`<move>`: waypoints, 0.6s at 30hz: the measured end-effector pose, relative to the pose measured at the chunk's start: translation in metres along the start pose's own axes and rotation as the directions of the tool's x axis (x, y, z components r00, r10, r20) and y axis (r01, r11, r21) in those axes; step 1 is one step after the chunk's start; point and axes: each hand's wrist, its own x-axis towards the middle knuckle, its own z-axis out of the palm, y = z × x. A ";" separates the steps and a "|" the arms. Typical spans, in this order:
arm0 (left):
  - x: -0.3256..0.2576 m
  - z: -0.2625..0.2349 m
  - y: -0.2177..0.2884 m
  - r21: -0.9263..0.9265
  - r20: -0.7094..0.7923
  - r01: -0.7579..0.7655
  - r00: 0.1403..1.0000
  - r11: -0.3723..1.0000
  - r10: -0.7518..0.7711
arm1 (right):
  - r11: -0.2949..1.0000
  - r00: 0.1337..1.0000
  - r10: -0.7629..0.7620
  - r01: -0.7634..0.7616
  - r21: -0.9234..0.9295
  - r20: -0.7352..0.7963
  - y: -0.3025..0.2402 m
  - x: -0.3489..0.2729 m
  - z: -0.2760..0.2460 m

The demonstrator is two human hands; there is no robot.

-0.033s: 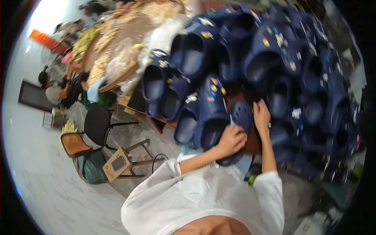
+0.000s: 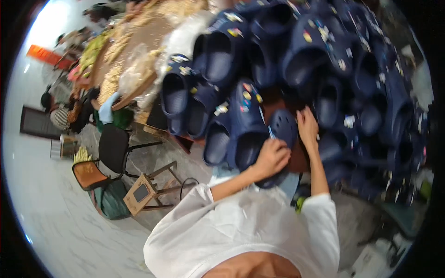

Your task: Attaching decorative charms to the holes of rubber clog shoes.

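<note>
A navy blue clog [image 2: 283, 124] with round vent holes stands in front of me among other clogs. My left hand [image 2: 273, 157] lies over its near part, fingers curled round a thin pale-blue stick-like thing [image 2: 271, 133] that pokes up beside the clog. Just right of the clog is my right hand [image 2: 307, 127], its fingers drawn together at the tips; whatever they may pinch is too small to make out. Close to my left hand sits another navy clog [image 2: 247, 111] with colourful charms on its upper. Under my left hand the clog's heel is partly hidden.
Navy clogs with charms [image 2: 303, 51] are heaped across the far side and right. A reddish-brown table surface [image 2: 273, 105] shows between them. At left stand a black chair [image 2: 113, 146] and a wooden stool [image 2: 139, 194]. People [image 2: 65, 113] sit by a round tray [image 2: 109, 58] farther off.
The whole view has shifted a little, so the clogs and both hands appear slightly higher and farther left. Both hands keep about the same places beside the clog.
</note>
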 end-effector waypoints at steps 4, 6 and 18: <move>-0.002 -0.012 0.005 -0.083 -0.043 0.069 0.996 0.994 -0.073 | 0.994 0.998 0.040 -0.044 0.100 0.040 -0.005 -0.009 -0.023; -0.006 -0.023 0.008 -0.065 -0.064 0.139 0.988 0.988 -0.143 | 0.997 1.000 -0.019 0.017 0.080 0.021 -0.008 -0.019 -0.034; -0.017 -0.037 -0.012 -0.069 -0.069 0.497 0.863 0.865 -0.501 | 0.925 0.909 0.019 -0.174 0.338 0.417 -0.083 -0.051 -0.054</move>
